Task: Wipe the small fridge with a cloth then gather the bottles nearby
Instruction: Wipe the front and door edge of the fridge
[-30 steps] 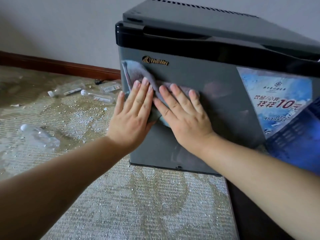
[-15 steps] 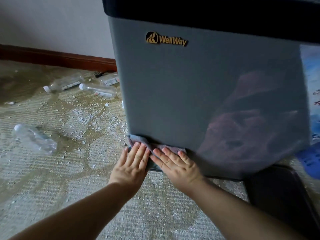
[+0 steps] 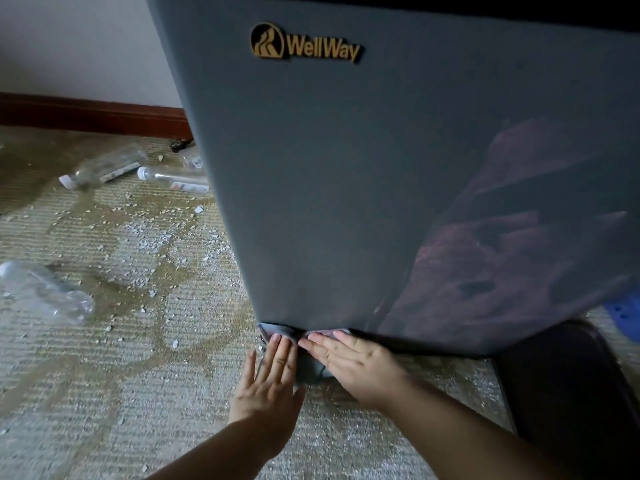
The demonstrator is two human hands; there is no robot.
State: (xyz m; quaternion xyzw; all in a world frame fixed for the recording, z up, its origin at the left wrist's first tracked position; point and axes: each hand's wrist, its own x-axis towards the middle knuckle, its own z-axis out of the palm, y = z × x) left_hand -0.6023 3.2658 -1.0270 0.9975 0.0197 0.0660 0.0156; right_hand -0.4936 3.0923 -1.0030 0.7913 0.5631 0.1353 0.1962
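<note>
The small grey fridge (image 3: 346, 174) with a gold WellWay badge fills the upper right of the view. A grey cloth (image 3: 311, 367) lies at the fridge's bottom left edge, mostly covered by my hands. My left hand (image 3: 270, 379) and my right hand (image 3: 353, 362) press on it side by side with straight fingers. Clear plastic bottles lie on the carpet to the left: one close by (image 3: 45, 292), two near the wall (image 3: 104, 166) (image 3: 173, 176), and one partly hidden behind the fridge (image 3: 194, 159).
The patterned carpet (image 3: 121, 375) is strewn with small white debris. A dark wooden baseboard (image 3: 86, 114) runs along the wall. A dark object (image 3: 571, 393) stands under the fridge's right side, and something blue (image 3: 623, 317) shows at the right edge.
Both hands have slid the cloth down the fridge front from near the badge to the bottom edge. The view has moved closer and lower.
</note>
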